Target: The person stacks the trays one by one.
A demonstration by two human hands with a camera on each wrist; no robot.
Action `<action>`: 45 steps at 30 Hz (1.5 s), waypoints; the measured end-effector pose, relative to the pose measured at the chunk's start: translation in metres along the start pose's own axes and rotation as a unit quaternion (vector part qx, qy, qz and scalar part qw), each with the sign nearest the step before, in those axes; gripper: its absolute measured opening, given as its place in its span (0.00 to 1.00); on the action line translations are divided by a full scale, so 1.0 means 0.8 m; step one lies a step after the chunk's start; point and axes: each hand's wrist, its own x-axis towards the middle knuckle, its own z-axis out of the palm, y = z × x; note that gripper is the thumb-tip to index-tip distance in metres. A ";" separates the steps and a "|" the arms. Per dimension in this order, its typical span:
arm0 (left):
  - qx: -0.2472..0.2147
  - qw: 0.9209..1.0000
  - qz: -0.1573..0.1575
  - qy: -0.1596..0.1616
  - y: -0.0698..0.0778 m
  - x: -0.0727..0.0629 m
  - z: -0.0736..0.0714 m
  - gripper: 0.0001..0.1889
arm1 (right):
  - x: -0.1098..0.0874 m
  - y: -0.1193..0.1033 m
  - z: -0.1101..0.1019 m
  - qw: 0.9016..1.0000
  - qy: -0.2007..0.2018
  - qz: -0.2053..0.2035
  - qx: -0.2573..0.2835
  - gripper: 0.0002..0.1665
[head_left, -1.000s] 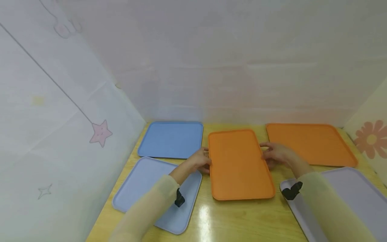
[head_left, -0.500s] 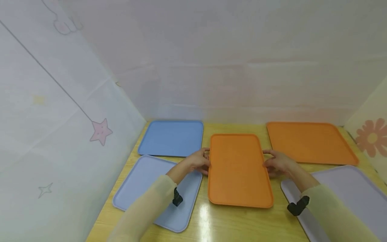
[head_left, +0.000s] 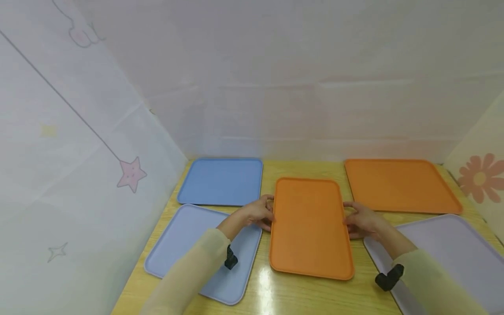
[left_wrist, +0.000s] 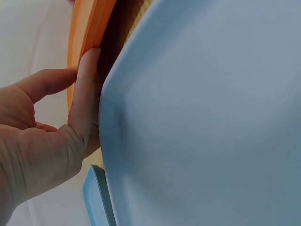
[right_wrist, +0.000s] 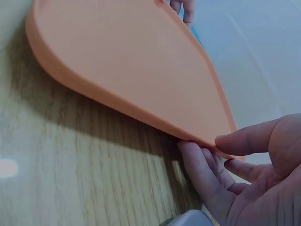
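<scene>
An orange rectangular tray, long side running away from me, is held between both hands in the middle of the table. My left hand pinches its left edge; in the left wrist view thumb and fingers meet at the orange rim. On the opposite edge, my right hand grips the rim, thumb on top and fingers beneath in the right wrist view. There the tray's side stands above the wood, with a shadow under it. Close by the left hand lies a pale blue tray, partly covered by the left forearm.
At the back of the wooden table lie a blue tray on the left and another orange tray on the right. A lavender tray sits under the right forearm. White printed sheets wall the table in.
Both hands have brought the orange tray nearer to me, and it has turned slightly. The other trays have stayed where they were.
</scene>
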 end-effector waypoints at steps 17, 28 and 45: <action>0.085 0.996 -0.018 0.013 0.003 0.005 0.011 0.50 | 0.005 0.002 0.008 0.996 0.028 0.005 -0.082 0.45; 0.116 0.993 -0.014 0.012 0.007 0.001 0.010 0.48 | 0.004 -0.002 0.007 0.991 0.040 0.012 -0.127 0.46; 0.139 0.987 0.007 0.075 0.015 -0.077 -0.067 0.32 | -0.002 -0.061 0.005 0.958 0.062 -0.071 -0.272 0.35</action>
